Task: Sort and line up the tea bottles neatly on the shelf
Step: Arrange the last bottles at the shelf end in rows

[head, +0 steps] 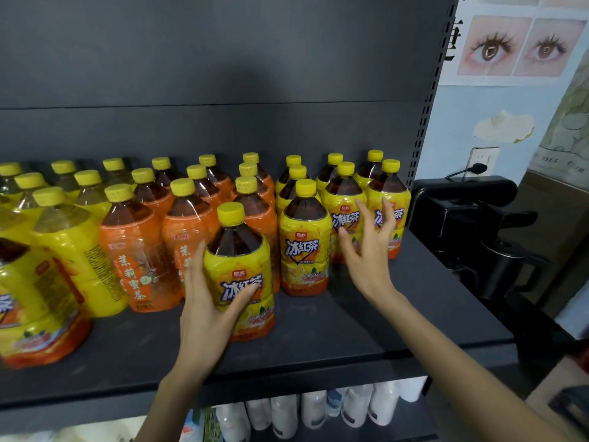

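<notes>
Left hand [204,301] grips the yellow iced-tea bottle [239,275], standing forward of the rows on the shelf [350,330]; right hand [366,250] spread wide, holding nothing; risk: a hasty push could topple the adjacent orange-label bottles [137,250].

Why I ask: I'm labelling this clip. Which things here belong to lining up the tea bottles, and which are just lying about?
Job: front yellow bottle, gripped by the left hand; open right hand; orange-label bottles; yellow-label bottles; shelf.
Lying about: white bottles on the level below; black machine; eye poster; wall socket.
</notes>
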Tool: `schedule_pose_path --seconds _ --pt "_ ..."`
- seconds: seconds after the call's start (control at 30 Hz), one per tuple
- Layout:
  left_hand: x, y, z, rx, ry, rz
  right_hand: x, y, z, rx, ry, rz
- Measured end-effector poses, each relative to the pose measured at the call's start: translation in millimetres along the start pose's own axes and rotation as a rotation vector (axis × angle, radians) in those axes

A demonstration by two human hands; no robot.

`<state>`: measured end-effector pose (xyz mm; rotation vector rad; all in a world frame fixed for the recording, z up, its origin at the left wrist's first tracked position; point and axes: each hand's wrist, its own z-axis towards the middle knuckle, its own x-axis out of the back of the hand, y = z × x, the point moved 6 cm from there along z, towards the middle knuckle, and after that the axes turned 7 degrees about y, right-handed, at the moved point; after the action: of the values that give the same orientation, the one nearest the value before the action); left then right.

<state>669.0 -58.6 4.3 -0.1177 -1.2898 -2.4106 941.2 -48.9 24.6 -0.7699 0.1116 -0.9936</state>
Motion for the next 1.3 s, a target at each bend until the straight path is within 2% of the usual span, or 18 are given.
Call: schedule_pose_path --seconds 0.07,0.17,0.23,0.3,0.4,0.63,0.8,0.87,1.0,1.17,1.23,1.3 --pt "1 -9 -5 0.034 0.002 -0.036 -6 -32 -23 0.089 -0.053 0.103" --pt "2 -15 -8 0.065 0.011 -0.076 -24 -74 -51 0.150 -0.315 0.276" --pt "3 -13 -11 0.070 0.008 -0.125 -35 -93 -63 0.108 -0.496 0.351" --pt "3 -10 -15 0.081 -0.013 -0.183 -44 -101 -68 0.065 -0.577 0.373" --pt "-2 -5 -21 0.093 -0.057 -0.246 -47 -99 -70 0.028 -0.553 0.366" --pt "-26 13 -28 0.056 -0.180 -0.320 -21 -83 -76 0.044 -0.317 0.290" --pt "-40 27 -28 -0.034 -0.348 -0.283 4 -69 -73 0.043 -0.224 0.195" --pt "-35 27 -25 -0.048 -0.361 -0.226 10 -65 -71 0.068 -0.209 0.135" --pt "4 16 -15 -0.210 -0.068 0.115 12 -63 -68 0.074 -0.163 0.105" --pt "74 -4 -14 -0.272 0.373 0.479 5 -65 -72 0.067 -0.087 0.058" --pt "108 -18 -15 -0.223 0.551 0.603 4 -68 -75 0.070 -0.059 0.040" --pt "138 -37 -13 -0.067 0.637 0.633 4 -68 -76 0.076 -0.035 0.008"
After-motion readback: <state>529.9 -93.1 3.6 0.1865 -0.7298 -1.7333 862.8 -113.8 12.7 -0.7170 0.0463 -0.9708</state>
